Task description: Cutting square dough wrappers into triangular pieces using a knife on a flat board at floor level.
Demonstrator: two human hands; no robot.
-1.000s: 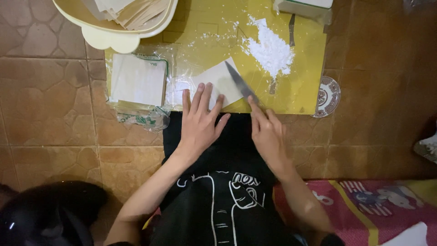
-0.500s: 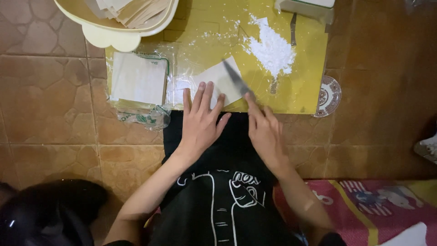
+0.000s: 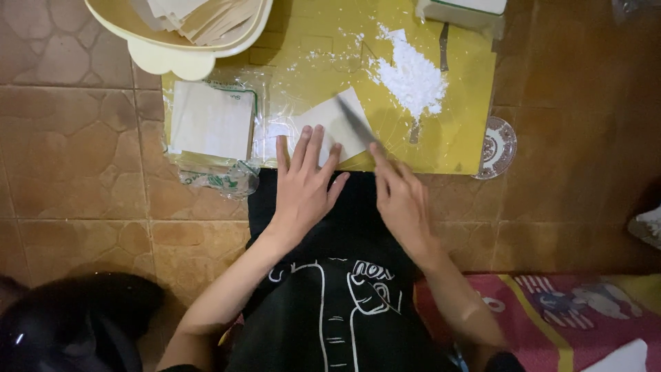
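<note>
— Head view first: what does the left hand (image 3: 305, 187) do?

— It lies flat with the fingers spread and released, grasping nothing. The fingertips press on the near edge of a pale square dough sheet (image 3: 329, 125), which lies on the yellow cutting mat (image 3: 454, 148) on the tiled floor.

— And the right hand (image 3: 403, 200)?

— It is clenched around the handle of a knife (image 3: 358, 124). The index finger lies along the back of the blade, and the blade rests slanted on the right part of the dough sheet.

— What is around them?

— A heap of white flour (image 3: 412, 76) is on the mat, beyond the knife. To the left, a stack of sheets in clear plastic wrap (image 3: 212, 120) lies just beside the hand. A cream bowl (image 3: 180, 52) with cut sheets stands at the far left corner. A small patterned saucer (image 3: 497, 147) touches the right edge of the mat.
</note>
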